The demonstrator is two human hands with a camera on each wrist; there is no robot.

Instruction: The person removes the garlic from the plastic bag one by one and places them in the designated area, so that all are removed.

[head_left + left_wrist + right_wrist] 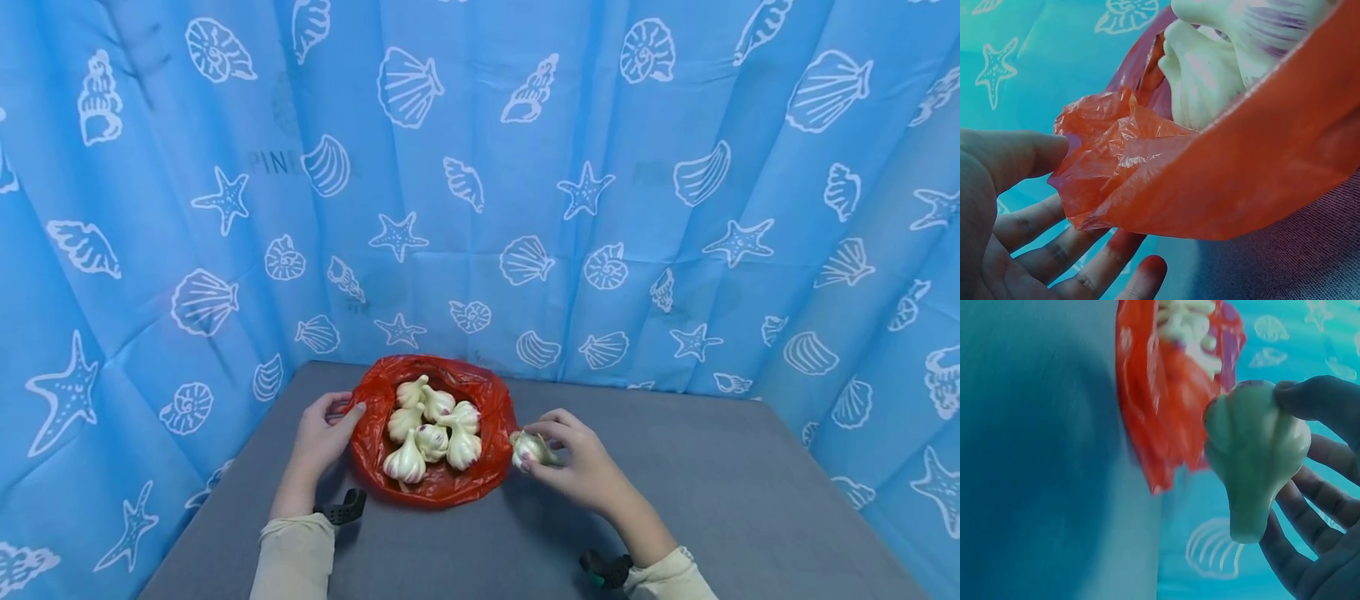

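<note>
A red plastic bag (367, 475) stands with its mouth wide, its rim spread round several garlic bulbs (406, 461). At the bag's left edge is my left hand (324, 437). Its thumb touches the crumpled rim (1116, 169), while the other fingers reach out loosely beneath and behind the plastic. My right hand (573, 458) holds a single garlic bulb (528, 450) just beside the bag's right edge. The right wrist view shows the thumb on that bulb (1250, 450) and the fingers curved along its other side, with its stem end pointing down in that view.
Both hands and the bag are over a grey table (675, 467). A blue curtain (480, 208) printed with white shells and starfish hangs behind the table and along its sides. A dark band (345, 507) sits on the left wrist, another (606, 570) on the right.
</note>
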